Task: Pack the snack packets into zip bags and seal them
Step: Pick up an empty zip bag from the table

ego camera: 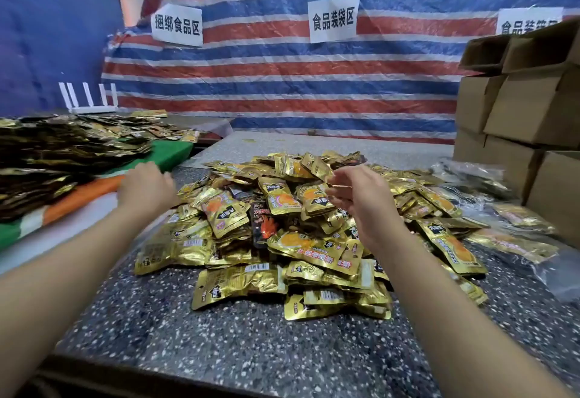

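Observation:
A big heap of gold snack packets (301, 228) lies on the speckled table (219, 344), with a black packet (263, 225) among them. My right hand (357, 196) hovers over the heap's middle, fingers loosely spread and holding nothing. My left hand (147, 185) reaches out to the heap's left edge, palm down, fingers relaxed; whether it touches anything is hidden. A clear zip bag (150, 250) seems to lie flat under my left forearm, partly over gold packets. Clear bags (470, 174) lie at the right.
A second pile of gold packets (62, 149) covers a green, white and orange cloth (78, 199) at the left. Cardboard boxes (518, 108) are stacked at the right. A striped tarp with paper signs hangs behind. A white router (91, 99) stands at the back left.

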### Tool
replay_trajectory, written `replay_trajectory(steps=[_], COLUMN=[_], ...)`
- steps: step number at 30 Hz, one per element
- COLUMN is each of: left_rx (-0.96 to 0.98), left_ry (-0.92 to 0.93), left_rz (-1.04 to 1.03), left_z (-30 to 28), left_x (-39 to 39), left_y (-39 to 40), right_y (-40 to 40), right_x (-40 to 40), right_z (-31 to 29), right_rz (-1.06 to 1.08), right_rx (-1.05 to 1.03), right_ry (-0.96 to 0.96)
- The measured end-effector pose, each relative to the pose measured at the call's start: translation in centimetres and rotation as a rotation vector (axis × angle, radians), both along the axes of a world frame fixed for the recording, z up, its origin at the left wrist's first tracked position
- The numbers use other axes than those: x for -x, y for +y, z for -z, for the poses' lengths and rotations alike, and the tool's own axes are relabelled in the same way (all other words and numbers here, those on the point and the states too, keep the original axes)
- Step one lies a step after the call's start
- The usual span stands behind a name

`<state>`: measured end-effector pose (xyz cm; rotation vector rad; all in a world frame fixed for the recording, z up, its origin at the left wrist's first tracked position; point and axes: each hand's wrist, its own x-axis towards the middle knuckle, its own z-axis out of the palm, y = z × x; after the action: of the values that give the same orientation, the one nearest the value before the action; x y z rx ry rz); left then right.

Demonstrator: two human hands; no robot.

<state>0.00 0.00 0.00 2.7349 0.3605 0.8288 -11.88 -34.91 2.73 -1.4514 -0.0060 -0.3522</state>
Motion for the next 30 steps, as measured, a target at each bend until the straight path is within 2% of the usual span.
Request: replay_trajectory(steps=[4, 8, 15, 18, 21, 25, 30], left_rx=[0.073, 0.155, -0.105, -0.138, -0.085, 0.121, 0.159], left_ry=[0.207, 0.336, 0.380, 0.407, 0.353, 0.197, -0.007], left_rz=[-0.200, -0.227, -0.105, -0.086, -0.088, -0.136, -0.096], left_z=[1.3, 2.8, 4.1, 4.0, 4.2, 4.4, 2.3], left_x=[-1.0, -1.6, -1.1, -1.1, -1.5, -1.4, 0.3], left_y=[3.5, 4.0, 5.6, 6.1, 6.1, 5.9, 3.7], right_y=[-0.9, -0.9, -0.9, -0.9, -0.8, -0.7, -0.7], right_x=[-0.2, -0.3, -0.1, 0.1, 0.3, 0.7, 0.9], right_z=[0.6, 0.7, 1.0, 1.0, 0.9, 1.0, 0.8], right_rz=[0.046, 0.053, 0.053, 0.050, 0.052, 0.058, 0.053], right_rx=[-0.079, -0.099, -0.069, -0.056, -0.056, -0.045, -0.047], right_ry=[0.019, 0.031, 0.064, 0.074, 0.078, 0.078, 0.083])
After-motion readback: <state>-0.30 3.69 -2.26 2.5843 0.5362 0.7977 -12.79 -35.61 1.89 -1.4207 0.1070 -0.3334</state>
